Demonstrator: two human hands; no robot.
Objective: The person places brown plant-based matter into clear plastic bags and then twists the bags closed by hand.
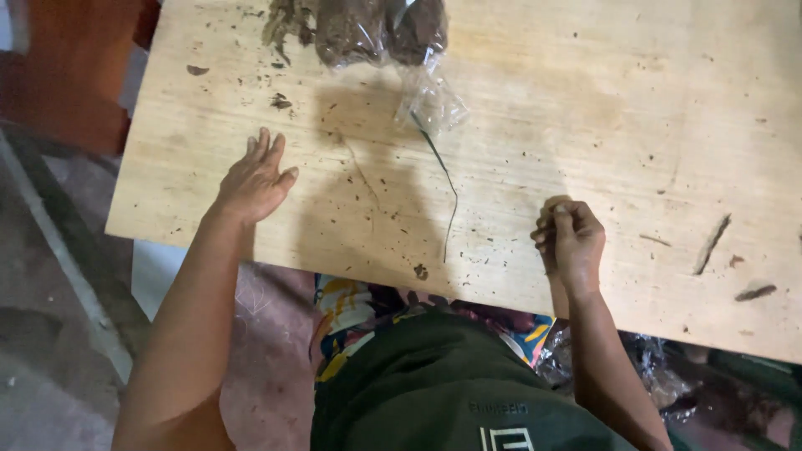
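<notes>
My left hand (256, 178) lies flat on the pale wooden board (585, 108), fingers together and pointing away, holding nothing. My right hand (571, 238) rests near the board's near edge with its fingers curled into a loose fist; whether something small sits inside it is hidden. Between the two hands a thin dark wire or stem (445, 179) runs from the near edge up to a clear plastic bag (380, 38) filled with dark brown fibrous stuff at the far edge.
Dark crumbs and a few splinters (710, 244) are scattered over the board. A reddish wooden piece (71, 71) stands at the far left. Crumpled plastic (652, 372) lies under the board by my right forearm. Grey floor shows at left.
</notes>
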